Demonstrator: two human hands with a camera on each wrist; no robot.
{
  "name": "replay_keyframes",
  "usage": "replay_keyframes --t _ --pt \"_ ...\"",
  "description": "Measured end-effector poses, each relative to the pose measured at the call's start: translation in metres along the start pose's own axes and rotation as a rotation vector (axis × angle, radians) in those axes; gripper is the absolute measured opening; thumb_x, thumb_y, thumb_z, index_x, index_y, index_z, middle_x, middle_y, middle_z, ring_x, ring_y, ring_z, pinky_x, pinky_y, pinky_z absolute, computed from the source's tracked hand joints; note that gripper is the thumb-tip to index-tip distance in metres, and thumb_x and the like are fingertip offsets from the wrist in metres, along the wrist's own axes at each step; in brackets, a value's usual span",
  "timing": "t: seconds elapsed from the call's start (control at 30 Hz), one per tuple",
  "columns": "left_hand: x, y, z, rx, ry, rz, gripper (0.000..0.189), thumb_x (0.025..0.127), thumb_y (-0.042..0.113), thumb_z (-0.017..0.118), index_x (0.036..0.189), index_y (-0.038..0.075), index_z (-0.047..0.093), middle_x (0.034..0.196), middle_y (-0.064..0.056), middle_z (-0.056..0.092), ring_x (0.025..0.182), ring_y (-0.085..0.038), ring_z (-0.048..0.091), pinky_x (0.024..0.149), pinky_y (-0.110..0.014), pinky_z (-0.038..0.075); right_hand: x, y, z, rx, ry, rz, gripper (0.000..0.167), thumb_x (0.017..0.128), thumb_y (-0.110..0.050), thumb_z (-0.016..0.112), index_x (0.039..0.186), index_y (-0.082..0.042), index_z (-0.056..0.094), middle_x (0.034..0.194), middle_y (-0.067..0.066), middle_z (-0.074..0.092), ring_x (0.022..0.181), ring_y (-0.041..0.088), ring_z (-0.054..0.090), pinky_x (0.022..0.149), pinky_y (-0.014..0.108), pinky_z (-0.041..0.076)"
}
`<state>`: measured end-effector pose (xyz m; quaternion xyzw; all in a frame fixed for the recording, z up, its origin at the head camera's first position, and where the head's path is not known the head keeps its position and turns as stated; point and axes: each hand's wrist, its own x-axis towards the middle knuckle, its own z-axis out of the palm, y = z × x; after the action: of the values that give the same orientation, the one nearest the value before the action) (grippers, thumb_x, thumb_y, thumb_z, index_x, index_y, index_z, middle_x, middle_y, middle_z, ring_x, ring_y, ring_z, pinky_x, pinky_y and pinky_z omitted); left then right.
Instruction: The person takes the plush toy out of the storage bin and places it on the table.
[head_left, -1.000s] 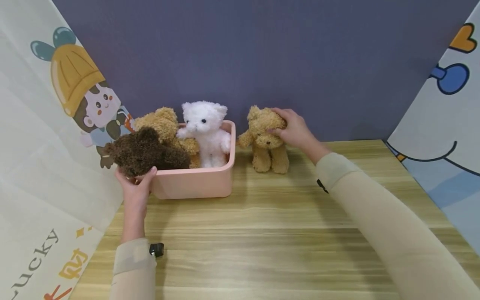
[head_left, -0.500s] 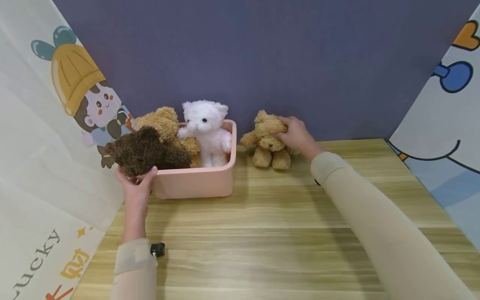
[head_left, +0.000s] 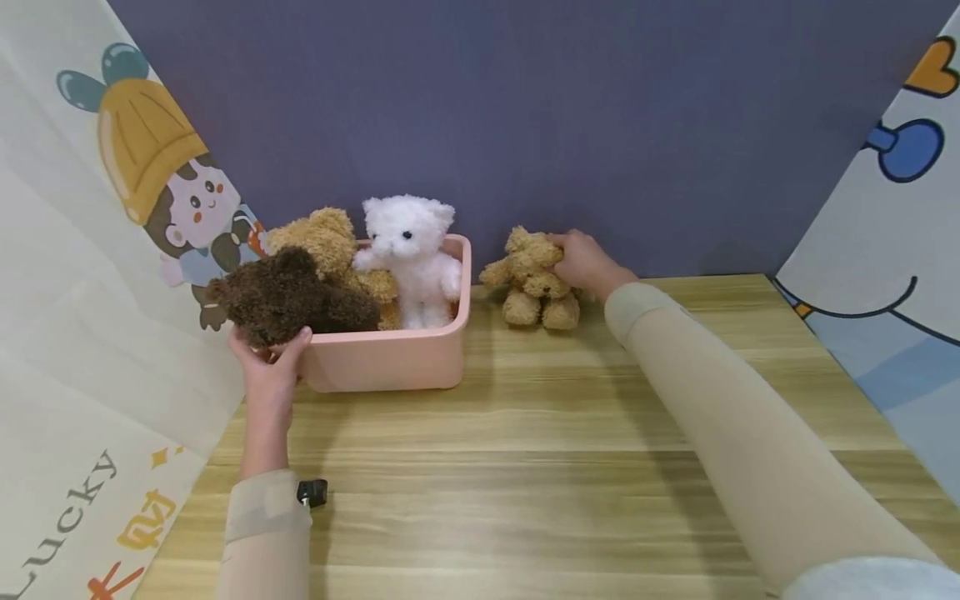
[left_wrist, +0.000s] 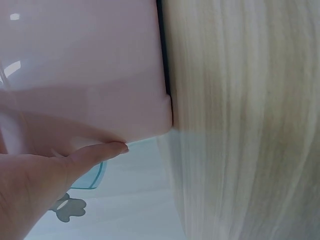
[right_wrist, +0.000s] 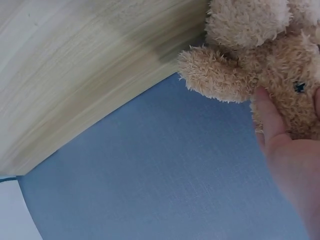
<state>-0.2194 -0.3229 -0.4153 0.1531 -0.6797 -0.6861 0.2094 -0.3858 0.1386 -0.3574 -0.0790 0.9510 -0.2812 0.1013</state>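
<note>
My right hand [head_left: 588, 262] grips a light-brown teddy bear [head_left: 521, 271] from behind its head and back. The bear sits on the table against the dark back panel, face tipped down. In the right wrist view, fingers [right_wrist: 272, 117] press into its curly fur beside a small dark patch. At the front left corner of a pink bin [head_left: 390, 362], my left hand [head_left: 266, 383] holds on, thumb at the rim; its other fingers are partly hidden. Inside the bin, a white plush cat [head_left: 412, 250] stands upright, a tan plush [head_left: 322, 237] leans behind, and a dark-brown plush [head_left: 277, 296] lies at the front left.
The wood-grain table [head_left: 487, 483] runs toward me in front of the bin. A dark blue panel [head_left: 525, 108] closes off the back. White cloths with cartoon prints hang at the left [head_left: 112, 317] and right [head_left: 862, 250].
The light-brown teddy bear has gone from standing to sitting, its head lower and slightly farther back. My right hand has moved down with it. My left hand stays at the bin corner.
</note>
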Motion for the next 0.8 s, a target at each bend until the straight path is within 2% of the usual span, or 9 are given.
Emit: replay_keyframes --t 0.07,0.13,0.2,0.27,0.33,0.43,0.57,0.67,0.8 --pt "0.001 0.000 0.000 -0.010 0.000 0.001 0.099 0.094 0.027 0.082 0.160 0.046 0.012 0.173 -0.007 0.024 0.147 -0.019 0.037 0.088 -0.026 0.049 0.003 -0.001 0.000 0.001 -0.003 0.012 0.076 0.107 -0.002 0.053 0.171 -0.024 0.020 0.175 0.025 0.018 0.141 0.040 0.046 0.060 0.036 0.045" --pt "0.001 0.000 0.000 -0.014 0.000 -0.001 0.098 0.094 0.027 0.082 0.160 0.046 0.013 0.171 -0.008 0.026 0.141 -0.019 0.040 0.079 -0.025 0.050 0.006 -0.001 0.001 -0.006 -0.004 0.013 0.075 0.107 -0.002 0.052 0.171 -0.024 0.021 0.174 0.024 0.020 0.115 0.034 0.057 0.058 0.034 0.044" --pt "0.000 0.000 0.000 -0.012 -0.004 -0.009 0.099 0.094 0.028 0.082 0.161 0.047 0.011 0.172 -0.009 0.026 0.138 -0.018 0.041 0.075 -0.024 0.050 0.009 -0.002 0.002 -0.022 -0.003 0.005 0.074 0.106 -0.001 0.051 0.171 -0.022 0.022 0.173 0.024 0.021 0.093 0.028 0.056 0.057 0.033 0.043" --pt "0.000 0.001 0.000 -0.004 -0.009 -0.019 0.100 0.094 0.029 0.082 0.161 0.047 0.010 0.172 -0.010 0.026 0.135 -0.017 0.042 0.072 -0.024 0.049 0.011 -0.002 0.003 -0.025 -0.011 0.001 0.074 0.105 0.001 0.049 0.171 -0.020 0.024 0.172 0.025 0.021 0.080 0.025 0.052 0.057 0.033 0.043" --pt "-0.001 0.001 0.000 0.003 -0.012 -0.029 0.102 0.095 0.030 0.081 0.162 0.048 0.007 0.174 -0.010 0.024 0.135 -0.017 0.041 0.071 -0.024 0.048 0.012 -0.002 0.003 -0.039 -0.017 -0.009 0.074 0.103 0.003 0.048 0.171 -0.019 0.026 0.172 0.025 0.021 0.082 0.024 0.053 0.058 0.033 0.043" --pt "-0.001 0.001 0.000 0.005 -0.013 -0.035 0.104 0.095 0.030 0.081 0.162 0.049 0.005 0.176 -0.010 0.022 0.139 -0.017 0.040 0.073 -0.025 0.049 0.012 -0.002 0.003 -0.047 -0.023 -0.019 0.073 0.103 0.004 0.046 0.170 -0.018 0.027 0.172 0.026 0.020 0.097 0.029 0.058 0.059 0.034 0.042" --pt "0.000 0.002 0.001 0.008 -0.015 -0.034 0.105 0.094 0.031 0.082 0.162 0.050 0.005 0.177 -0.010 0.019 0.148 -0.020 0.036 0.083 -0.030 0.049 0.011 -0.001 0.002 -0.039 -0.015 -0.016 0.073 0.102 0.004 0.044 0.170 -0.017 0.026 0.171 0.025 0.020 0.114 0.032 0.056 0.060 0.034 0.042" --pt "0.000 0.003 0.001 0.012 -0.016 -0.038 0.105 0.094 0.032 0.082 0.162 0.051 0.004 0.177 -0.009 0.019 0.153 -0.020 0.033 0.092 -0.034 0.048 0.010 -0.002 0.002 -0.021 -0.011 -0.008 0.074 0.102 0.004 0.044 0.171 -0.018 0.025 0.172 0.025 0.020 0.109 0.032 0.056 0.059 0.034 0.042" --pt "0.000 0.003 0.001 0.006 -0.016 -0.040 0.104 0.095 0.032 0.081 0.162 0.051 0.005 0.177 -0.011 0.020 0.152 -0.020 0.035 0.091 -0.034 0.049 0.008 -0.001 0.003 0.010 -0.006 0.000 0.075 0.103 0.004 0.045 0.171 -0.019 0.024 0.172 0.023 0.019 0.103 0.032 0.057 0.059 0.033 0.042"
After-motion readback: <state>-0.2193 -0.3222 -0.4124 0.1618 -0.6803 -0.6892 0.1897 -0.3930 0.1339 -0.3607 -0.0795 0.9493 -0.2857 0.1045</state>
